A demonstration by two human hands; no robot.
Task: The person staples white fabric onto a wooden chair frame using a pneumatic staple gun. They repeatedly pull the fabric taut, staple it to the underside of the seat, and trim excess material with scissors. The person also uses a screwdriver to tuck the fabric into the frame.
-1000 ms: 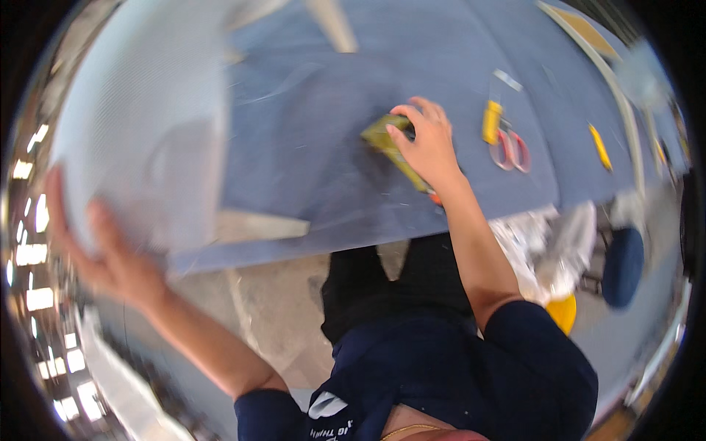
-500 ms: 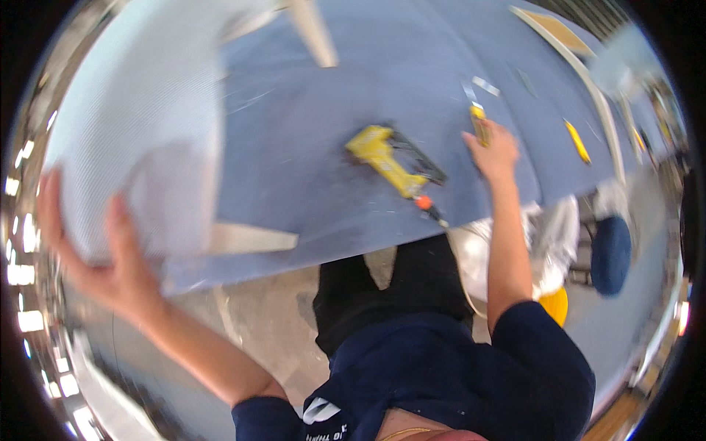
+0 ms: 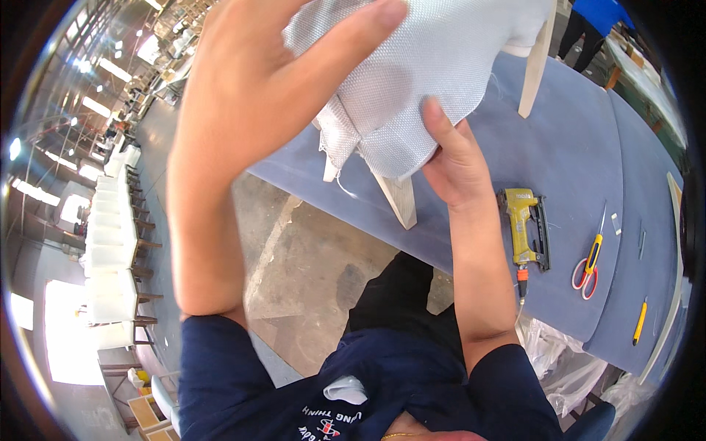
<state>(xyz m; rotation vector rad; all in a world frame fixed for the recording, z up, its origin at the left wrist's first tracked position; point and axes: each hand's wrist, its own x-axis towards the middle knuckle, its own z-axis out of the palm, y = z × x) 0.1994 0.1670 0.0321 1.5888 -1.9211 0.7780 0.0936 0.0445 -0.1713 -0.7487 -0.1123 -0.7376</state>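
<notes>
A chair (image 3: pixel 423 88) covered in pale grey woven fabric, with light wooden legs, is tilted above the table edge. One wooden leg (image 3: pixel 398 200) juts down toward me. The fabric's lower corner is folded, with loose threads hanging. My left hand (image 3: pixel 243 81) is at the chair's left side, thumb laid across the fabric; its other fingers are cut off by the picture's top edge. My right hand (image 3: pixel 457 165) grips the covered edge near the leg, thumb on top and fingers behind. Closest to my right forearm lies a yellow staple gun (image 3: pixel 521 224) with an orange hose fitting.
On the blue-grey table (image 3: pixel 570 147) lie scissors (image 3: pixel 588 268) and a yellow utility knife (image 3: pixel 640 321). Clear plastic sheeting (image 3: pixel 566 364) hangs below the front edge. White chairs (image 3: pixel 110 257) stand in a row at left. Another person (image 3: pixel 599 18) stands at the far right.
My right hand has left the scissors, which now lie on the table, and has taken the chair's edge. The view has turned left, and the chair appears turned and nearer to me.
</notes>
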